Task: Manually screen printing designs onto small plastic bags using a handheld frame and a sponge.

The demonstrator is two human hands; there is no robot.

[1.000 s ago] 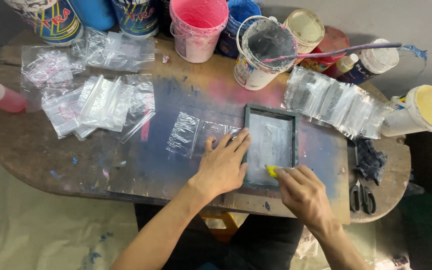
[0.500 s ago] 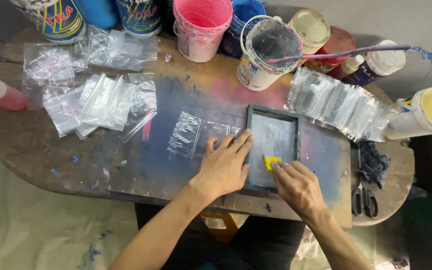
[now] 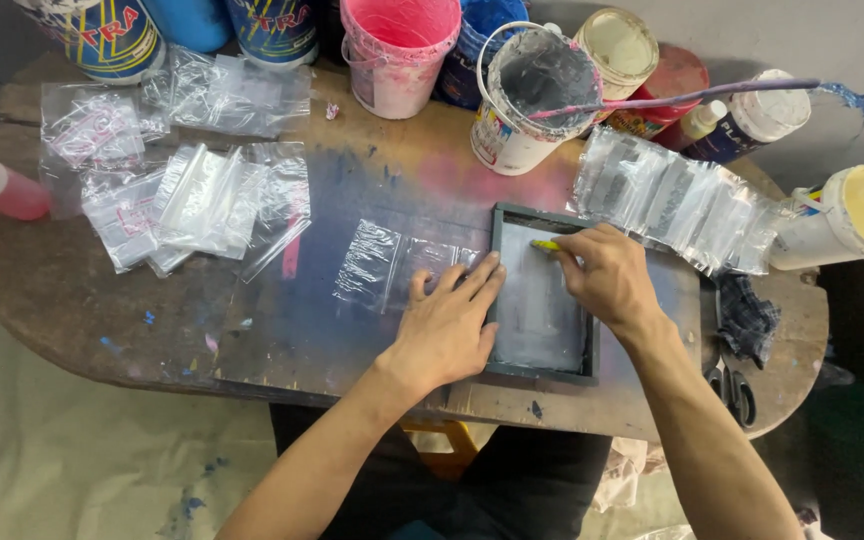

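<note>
We see a small dark-framed printing screen (image 3: 542,300) lying flat on a paint-stained wooden table, near its front edge. Its mesh is pale grey and smeared. Our left hand (image 3: 449,325) presses flat on the frame's left rail, fingers spread. Our right hand (image 3: 607,275) rests at the far end of the mesh, gripping a small yellow squeegee (image 3: 544,245) whose tip shows just past the fingers. A clear plastic bag (image 3: 392,265) lies flat just left of the frame, partly under our left hand.
</note>
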